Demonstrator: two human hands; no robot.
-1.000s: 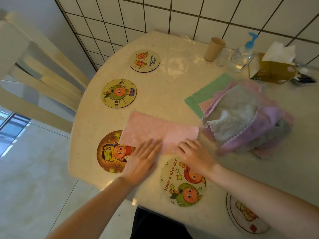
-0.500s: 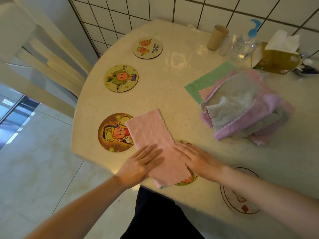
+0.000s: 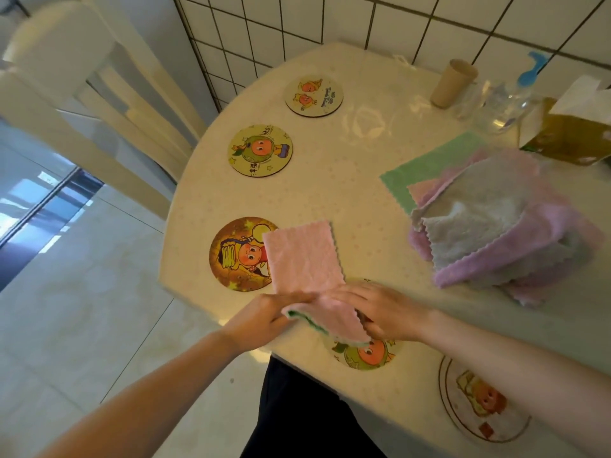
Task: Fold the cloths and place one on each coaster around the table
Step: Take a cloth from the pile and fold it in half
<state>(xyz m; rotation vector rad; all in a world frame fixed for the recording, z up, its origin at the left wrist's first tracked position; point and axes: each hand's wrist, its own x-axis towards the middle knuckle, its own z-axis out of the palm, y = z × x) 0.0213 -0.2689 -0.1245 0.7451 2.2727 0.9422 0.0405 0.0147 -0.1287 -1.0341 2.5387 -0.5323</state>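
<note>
- A pink cloth [image 3: 302, 256], already narrowed to a long strip, is seen lying on the counter [image 3: 330, 193]. Its far end overlaps the edge of the dark orange coaster [image 3: 239, 254], and its near end is lifted over the nearest coaster [image 3: 367, 353].
- The near left corner is pinched by the left hand [image 3: 264, 320], whose fingers are curled round the hem; a green underside is exposed there.
- The near right edge is held by the right hand [image 3: 385, 312]; its fingers appear clamped on the fabric, though the thumb is hidden and the grip cannot be fully confirmed.
- The cloth is judged light, soft and limp, with a fleecy, non-slippery surface. It is likely to sag and skew unless both corners are carried together.
- The best hold is judged to be at the two near corners, so that the lifted end can be laid squarely over the far end.
- A heap of unfolded cloths [image 3: 496, 226] is left at the right of the counter. Two more coasters [image 3: 261, 150] [image 3: 314, 95] lie bare further off.
</note>
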